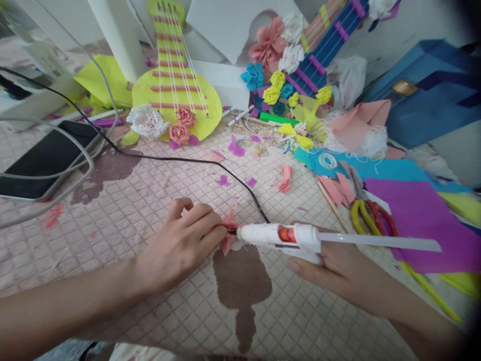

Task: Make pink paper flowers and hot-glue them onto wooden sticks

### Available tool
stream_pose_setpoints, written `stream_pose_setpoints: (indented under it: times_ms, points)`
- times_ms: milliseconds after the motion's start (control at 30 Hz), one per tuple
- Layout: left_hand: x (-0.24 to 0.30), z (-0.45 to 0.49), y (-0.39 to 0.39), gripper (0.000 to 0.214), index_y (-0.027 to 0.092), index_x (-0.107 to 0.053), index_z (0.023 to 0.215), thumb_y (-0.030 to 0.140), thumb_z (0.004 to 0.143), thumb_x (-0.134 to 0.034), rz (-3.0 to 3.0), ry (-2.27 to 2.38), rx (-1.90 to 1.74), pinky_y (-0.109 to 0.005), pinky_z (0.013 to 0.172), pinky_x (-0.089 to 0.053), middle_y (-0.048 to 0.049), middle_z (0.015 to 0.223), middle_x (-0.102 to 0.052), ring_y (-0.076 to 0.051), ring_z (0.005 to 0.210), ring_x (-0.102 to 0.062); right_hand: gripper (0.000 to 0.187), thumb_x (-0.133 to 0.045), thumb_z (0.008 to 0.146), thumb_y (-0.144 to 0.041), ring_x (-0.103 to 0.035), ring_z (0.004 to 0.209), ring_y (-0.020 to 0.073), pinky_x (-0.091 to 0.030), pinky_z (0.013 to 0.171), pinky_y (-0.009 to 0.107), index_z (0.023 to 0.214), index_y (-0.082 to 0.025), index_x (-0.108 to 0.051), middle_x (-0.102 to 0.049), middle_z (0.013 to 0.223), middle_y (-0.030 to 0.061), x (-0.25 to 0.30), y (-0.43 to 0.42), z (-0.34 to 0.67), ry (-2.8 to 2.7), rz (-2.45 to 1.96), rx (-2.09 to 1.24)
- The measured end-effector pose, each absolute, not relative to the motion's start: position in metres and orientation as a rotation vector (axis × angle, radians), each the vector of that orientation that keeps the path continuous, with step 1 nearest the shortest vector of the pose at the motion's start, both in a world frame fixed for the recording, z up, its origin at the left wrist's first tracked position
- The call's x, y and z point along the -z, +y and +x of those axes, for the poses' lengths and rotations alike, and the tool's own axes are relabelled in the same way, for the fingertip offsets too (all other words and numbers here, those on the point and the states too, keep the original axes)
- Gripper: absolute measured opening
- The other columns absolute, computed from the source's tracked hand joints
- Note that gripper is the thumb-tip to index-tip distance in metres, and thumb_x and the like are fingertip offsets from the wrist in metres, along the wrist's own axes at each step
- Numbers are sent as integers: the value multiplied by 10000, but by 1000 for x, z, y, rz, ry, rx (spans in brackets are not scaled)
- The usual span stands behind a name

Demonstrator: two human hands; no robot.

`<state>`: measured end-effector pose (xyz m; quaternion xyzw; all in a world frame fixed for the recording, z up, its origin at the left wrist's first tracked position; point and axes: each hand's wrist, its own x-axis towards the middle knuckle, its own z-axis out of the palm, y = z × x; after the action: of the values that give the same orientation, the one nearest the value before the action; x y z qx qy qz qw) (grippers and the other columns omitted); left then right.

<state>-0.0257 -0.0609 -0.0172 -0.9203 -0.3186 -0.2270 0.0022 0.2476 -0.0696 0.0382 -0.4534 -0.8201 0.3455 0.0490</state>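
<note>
My left hand point(184, 240) pinches a small pink paper flower point(230, 220) just above the patterned cloth. In my right hand point(334, 265) is a white hot glue gun point(278, 235), a clear glue stick point(379, 240) jutting from its back. The gun's nozzle points left and meets the flower beside my left fingertips; whether glue is coming out cannot be seen. A black cord point(240, 180) runs off from behind the gun. Beyond my hands lies a loose fringed pink paper piece point(285, 178).
A yellow paper guitar point(203, 108) and a blue one point(313, 67) lean at the back, with paper flowers point(270, 42) nearby. Scissors point(372, 215) and purple paper point(424, 220) lie right. A phone point(48, 160) and grey cable sit left. Purple scraps point(236, 146) dot the cloth.
</note>
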Motion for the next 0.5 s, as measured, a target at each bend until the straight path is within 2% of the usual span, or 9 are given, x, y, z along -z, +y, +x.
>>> stream_pose_setpoints:
  times_ms: [133,333,500]
  points:
    - [16,-26,-61,154,176,-598,956,164,956,-445,-2895,-999,723,-400,791,-319,-47,941,-666,-209,861,-547,206,-463,925,-378,-597,770,169,-480,675,264,991,-220,-579,-640,889,20,-41,-69,247,-2529,-1425,-1042]
    - [17,-27,-61,147,184,-600,956,182,955,-453,-2909,-1017,709,-400,802,-318,-44,944,-665,-209,877,-548,197,-468,921,-372,-609,791,168,-484,686,262,993,-229,-583,-649,916,17,-40,-70,247,-2520,-1392,-1017]
    - [18,-25,-61,146,195,-613,925,169,945,-471,-2915,-1060,716,-395,799,-314,-25,886,-662,-200,854,-545,218,-517,889,-361,-628,727,170,-501,644,259,1041,-234,-609,-685,865,8,-35,-72,254,-2463,-1430,-972]
